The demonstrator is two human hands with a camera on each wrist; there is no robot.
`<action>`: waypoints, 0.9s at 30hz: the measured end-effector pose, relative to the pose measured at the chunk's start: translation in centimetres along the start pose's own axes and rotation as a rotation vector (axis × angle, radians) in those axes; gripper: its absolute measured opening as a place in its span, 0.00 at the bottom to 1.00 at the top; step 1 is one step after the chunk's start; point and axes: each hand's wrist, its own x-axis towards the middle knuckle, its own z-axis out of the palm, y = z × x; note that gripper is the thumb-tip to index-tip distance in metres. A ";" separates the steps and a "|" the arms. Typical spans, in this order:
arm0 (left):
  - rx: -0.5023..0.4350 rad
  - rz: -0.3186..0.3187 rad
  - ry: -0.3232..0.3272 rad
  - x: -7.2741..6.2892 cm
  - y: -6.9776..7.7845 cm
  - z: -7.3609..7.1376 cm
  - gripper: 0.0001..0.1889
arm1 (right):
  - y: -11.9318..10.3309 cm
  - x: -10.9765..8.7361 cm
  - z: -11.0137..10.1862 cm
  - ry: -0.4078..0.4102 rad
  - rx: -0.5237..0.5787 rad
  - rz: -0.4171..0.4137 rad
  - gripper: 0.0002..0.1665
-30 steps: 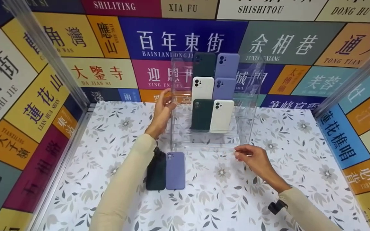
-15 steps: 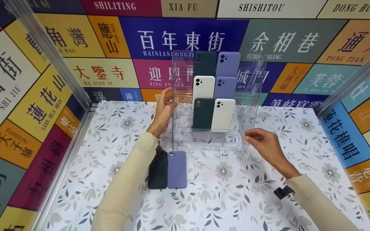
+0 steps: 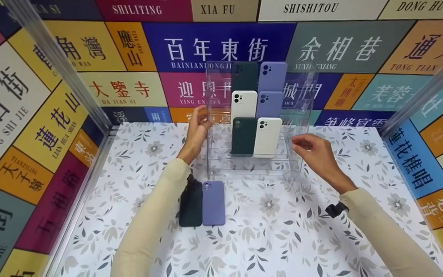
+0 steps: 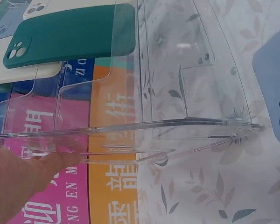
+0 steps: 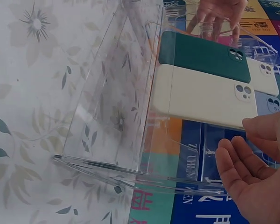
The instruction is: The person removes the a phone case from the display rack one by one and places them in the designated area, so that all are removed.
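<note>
A clear acrylic display stand (image 3: 252,169) holds phone cases in stepped rows. A dark green case (image 3: 243,136) and a white case (image 3: 268,136) fill the lowest row; white and purple cases (image 3: 269,104) stand above, dark green and purple at the top. My left hand (image 3: 198,130) grips the stand's left side panel, its fingers partly seen through the plastic in the right wrist view. Beside the right panel, my right hand (image 3: 315,152) hovers with loosely bent fingers and nothing in them. The right wrist view shows its fingertips (image 5: 247,123) overlapping the white case's edge.
Two more cases, a dark one (image 3: 190,206) and a purple one (image 3: 214,204), lie side by side on the floral tabletop (image 3: 267,238) in front of the stand. A sign-covered wall (image 3: 221,42) rises close behind, with panels at both sides.
My right hand has moved away from the stand's front right corner, up and back along its right side. The left hand has stayed at the left panel, and the cases keep their places.
</note>
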 end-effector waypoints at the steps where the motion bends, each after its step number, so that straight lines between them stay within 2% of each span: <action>1: 0.003 0.000 -0.001 0.0 0.0 0.0 0.29 | 0.0 0.3 0.0 -0.003 -0.003 -0.006 0.13; 8: 0.013 -0.006 -0.007 0.1 -0.2 0.0 0.28 | -0.8 1.9 -0.2 -0.007 -0.020 -0.043 0.16; 15: 0.006 0.031 -0.026 0.2 -0.3 0.0 0.29 | -1.7 3.5 0.1 -0.003 -0.035 -0.085 0.18; 27: -0.012 -0.014 -0.032 0.1 -0.7 -0.3 0.29 | -1.7 5.0 1.6 -0.013 0.010 -0.098 0.21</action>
